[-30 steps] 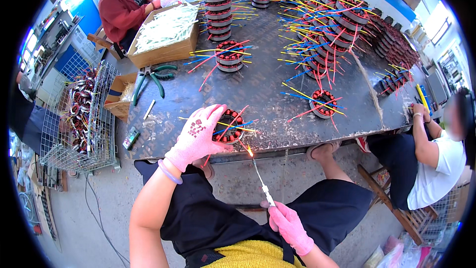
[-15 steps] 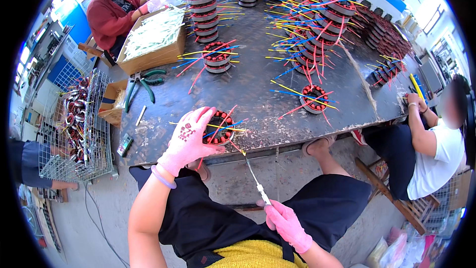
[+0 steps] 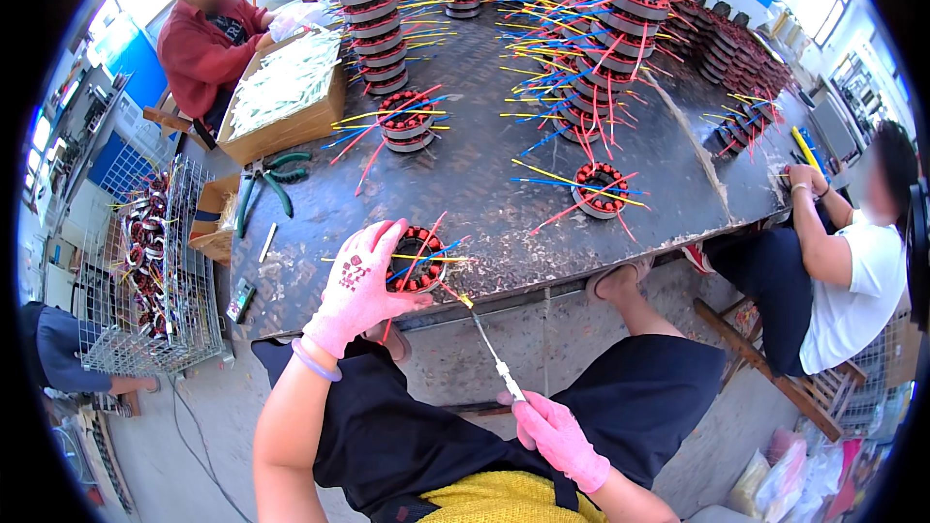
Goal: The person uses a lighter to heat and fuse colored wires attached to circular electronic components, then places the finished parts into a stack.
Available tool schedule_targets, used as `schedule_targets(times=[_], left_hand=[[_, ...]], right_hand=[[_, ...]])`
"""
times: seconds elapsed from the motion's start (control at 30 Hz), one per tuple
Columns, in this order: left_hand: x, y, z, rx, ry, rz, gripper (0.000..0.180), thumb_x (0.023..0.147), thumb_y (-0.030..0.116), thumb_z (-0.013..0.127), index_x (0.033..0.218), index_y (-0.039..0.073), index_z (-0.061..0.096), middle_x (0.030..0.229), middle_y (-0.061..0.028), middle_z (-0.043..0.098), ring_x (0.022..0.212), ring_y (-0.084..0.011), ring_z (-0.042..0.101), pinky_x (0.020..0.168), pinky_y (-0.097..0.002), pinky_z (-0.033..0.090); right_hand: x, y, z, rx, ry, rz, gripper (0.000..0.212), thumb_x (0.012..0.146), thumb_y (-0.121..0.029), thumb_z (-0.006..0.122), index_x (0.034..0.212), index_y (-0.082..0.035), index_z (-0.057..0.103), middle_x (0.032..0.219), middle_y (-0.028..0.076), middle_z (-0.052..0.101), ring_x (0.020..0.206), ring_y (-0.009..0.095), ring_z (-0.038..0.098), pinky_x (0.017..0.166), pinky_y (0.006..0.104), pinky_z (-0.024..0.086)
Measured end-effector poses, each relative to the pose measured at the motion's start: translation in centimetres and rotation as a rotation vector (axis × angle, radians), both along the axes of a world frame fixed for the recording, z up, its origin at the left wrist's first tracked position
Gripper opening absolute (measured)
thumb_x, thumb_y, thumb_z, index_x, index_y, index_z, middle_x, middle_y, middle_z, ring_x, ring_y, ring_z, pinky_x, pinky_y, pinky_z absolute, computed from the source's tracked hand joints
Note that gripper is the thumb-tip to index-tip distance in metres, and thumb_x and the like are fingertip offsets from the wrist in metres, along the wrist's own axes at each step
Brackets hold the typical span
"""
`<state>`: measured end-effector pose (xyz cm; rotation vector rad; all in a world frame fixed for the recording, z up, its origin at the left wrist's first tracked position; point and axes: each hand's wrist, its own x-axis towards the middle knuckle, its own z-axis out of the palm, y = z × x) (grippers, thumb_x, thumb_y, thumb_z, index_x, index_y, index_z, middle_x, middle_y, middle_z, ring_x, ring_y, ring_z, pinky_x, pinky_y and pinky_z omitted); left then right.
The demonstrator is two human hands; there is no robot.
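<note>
My left hand [image 3: 360, 281], in a pink glove, grips the left rim of a motor stator [image 3: 427, 275] at the table's front edge. The stator is a ring with red windings and red, blue and yellow wire leads. My right hand [image 3: 557, 438], also pink-gloved, is closed round the handle of a slim tool [image 3: 500, 366]. This tool has a white section, a thin metal shaft and a yellowish tip. The tip meets, or lies very near, the end of a red lead on the stator's right side; exact contact is too small to tell.
Single stators [image 3: 601, 191], tall stator stacks [image 3: 373, 24] and green-handled pliers [image 3: 273, 176] lie on the dark table [image 3: 465, 165]. Left are a carton of white strips [image 3: 291, 87] and a wire basket [image 3: 155, 281]. Co-workers sit far left and at right.
The view has shifted slightly, so the table things appear moved a little left. My left hand still holds the stator, and the tool's tip stays by the red lead.
</note>
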<state>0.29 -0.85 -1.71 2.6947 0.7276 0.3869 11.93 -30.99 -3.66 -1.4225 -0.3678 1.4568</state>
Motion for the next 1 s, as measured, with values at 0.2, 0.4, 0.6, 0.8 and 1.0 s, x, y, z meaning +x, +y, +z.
schedule_targets(times=[0.2, 0.4, 0.6, 0.8, 1.0], left_hand=[[-0.9, 0.5, 0.4, -0.132, -0.001, -0.111, 0.094, 0.068, 0.024, 0.084, 0.146, 0.001, 0.037, 0.145, -0.0211, 0.042, 0.134, -0.0366, 0.042, 0.112, -0.0428, 0.034], [-2.2, 1.9, 0.5, -0.394, -0.008, -0.174, 0.088, 0.072, 0.007, 0.075, 0.149, 0.001, 0.032, 0.153, -0.0193, 0.034, 0.144, -0.0296, 0.031, 0.117, -0.0377, 0.029], [-0.7, 0.6, -0.3, -0.111, -0.025, -0.076, 0.102, 0.06, 0.033, 0.089, 0.143, -0.001, 0.04, 0.145, -0.0228, 0.041, 0.133, -0.0406, 0.041, 0.111, -0.0444, 0.035], [0.3, 0.0, -0.4, -0.065, -0.027, -0.025, 0.1, 0.057, 0.032, 0.09, 0.139, -0.002, 0.043, 0.133, -0.0201, 0.05, 0.124, -0.0383, 0.049, 0.105, -0.043, 0.04], [0.0, 0.1, -0.3, -0.083, -0.016, -0.028, 0.101, 0.06, 0.038, 0.089, 0.141, -0.001, 0.042, 0.135, -0.0209, 0.05, 0.127, -0.0384, 0.048, 0.108, -0.0446, 0.037]], right_hand=[[-0.1, -0.6, -1.1, 0.011, 0.029, -0.024, 0.036, 0.102, -0.025, 0.05, 0.128, -0.002, 0.058, 0.069, -0.005, 0.046, 0.059, 0.004, 0.042, 0.054, 0.022, 0.035], [-0.2, -0.4, -1.1, 0.019, 0.078, -0.03, 0.035, 0.102, -0.025, 0.05, 0.129, -0.003, 0.057, 0.068, -0.006, 0.045, 0.059, 0.004, 0.041, 0.053, 0.0215, 0.034], [-0.2, 0.0, 0.0, -0.011, 0.049, -0.039, 0.037, 0.103, -0.021, 0.049, 0.13, 0.003, 0.055, 0.067, -0.006, 0.042, 0.061, 0.005, 0.039, 0.056, 0.021, 0.032], [0.1, -0.4, -0.5, -0.018, -0.016, -0.007, 0.036, 0.102, -0.027, 0.049, 0.127, -0.003, 0.058, 0.067, -0.005, 0.046, 0.059, 0.005, 0.042, 0.053, 0.0227, 0.034], [0.3, -0.1, -0.1, -0.011, -0.043, 0.02, 0.035, 0.102, -0.027, 0.048, 0.124, -0.002, 0.058, 0.065, -0.005, 0.046, 0.057, 0.005, 0.042, 0.053, 0.0233, 0.035]])
